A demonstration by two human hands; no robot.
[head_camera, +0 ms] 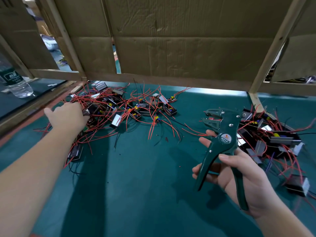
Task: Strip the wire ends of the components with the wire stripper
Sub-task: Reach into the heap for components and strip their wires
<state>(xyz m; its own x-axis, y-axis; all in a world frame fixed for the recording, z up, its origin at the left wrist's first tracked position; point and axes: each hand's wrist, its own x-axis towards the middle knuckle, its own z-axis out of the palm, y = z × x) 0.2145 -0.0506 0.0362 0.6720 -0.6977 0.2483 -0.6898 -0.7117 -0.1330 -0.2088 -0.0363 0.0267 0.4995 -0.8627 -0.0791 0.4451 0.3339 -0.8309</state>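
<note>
Green mat (136, 185) opens between left pile (128, 108), right pile (273, 139).

green mat (136, 185) lies open between left pile (130, 110) and right pile (273, 137); cardboard wall (179, 45) (wood-framed) closes the back.

Single view, from a wide-angle camera worn on the head; it faces forward and steeply down over the near edge of a green table (136, 194); both forearms enter from the bottom corners; the left hand (66, 115) reaches to mid-left, while the right hand (239, 173), holding the wire stripper (220, 142), sits close to the lens at lower right; heaps of components (130, 108) lie in the middle distance; a cardboard wall (171, 40) on a wooden frame (266, 57) closes the upper half; a water bottle (17, 82) marks the far left margin; straight edges bow toward the borders.
</note>
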